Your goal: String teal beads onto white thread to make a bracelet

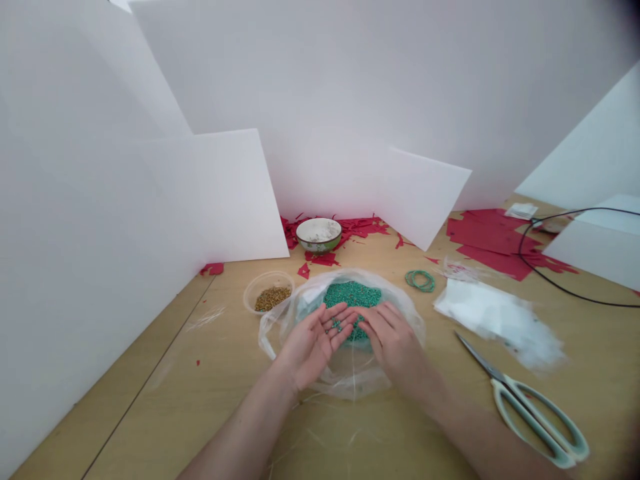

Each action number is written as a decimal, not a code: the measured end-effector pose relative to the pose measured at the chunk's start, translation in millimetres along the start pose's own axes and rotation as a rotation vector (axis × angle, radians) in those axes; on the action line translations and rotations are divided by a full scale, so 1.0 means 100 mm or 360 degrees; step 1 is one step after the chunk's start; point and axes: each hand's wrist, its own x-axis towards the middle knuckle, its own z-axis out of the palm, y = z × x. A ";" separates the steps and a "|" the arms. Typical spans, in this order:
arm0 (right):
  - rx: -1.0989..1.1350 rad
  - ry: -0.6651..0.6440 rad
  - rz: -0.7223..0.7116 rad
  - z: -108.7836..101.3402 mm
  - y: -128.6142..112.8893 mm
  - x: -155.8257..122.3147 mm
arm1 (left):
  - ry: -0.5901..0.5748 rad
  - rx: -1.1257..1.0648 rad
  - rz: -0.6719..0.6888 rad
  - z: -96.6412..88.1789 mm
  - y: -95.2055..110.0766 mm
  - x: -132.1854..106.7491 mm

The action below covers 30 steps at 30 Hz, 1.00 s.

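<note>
My left hand (pixel 314 343) lies palm up over the near side of a clear plastic bag (pixel 400 310), fingers spread, with a few green beads resting on the palm. My right hand (pixel 395 343) is palm down beside it, its fingertips reaching into the heap of green beads (pixel 353 293) inside the bag. The fingertips of both hands meet above the beads. Thin clear threads lie on the wooden table (pixel 210 400) in front of the bag.
A small clear cup of brown beads (pixel 270 297) stands left of the bag. A white bowl (pixel 319 233) sits behind among red paper scraps. Green bead rings (pixel 420 280), crumpled white plastic (pixel 495 317), scissors (pixel 530 407) and a black cable (pixel 565 287) lie right. White boards surround the table.
</note>
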 end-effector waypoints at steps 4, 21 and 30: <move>0.0012 0.0035 -0.0005 0.02 0.03 0.01 | -0.0043 -0.0001 -0.0028 0.05 0.06 0.05; -0.0084 -0.0016 -0.0095 0.09 0.04 -0.06 | -0.0126 -0.0070 -0.0140 -0.08 0.07 0.06; -0.0136 -0.0042 -0.0126 0.04 -0.01 -0.03 | -0.0147 -0.0103 -0.0181 -0.05 0.09 0.03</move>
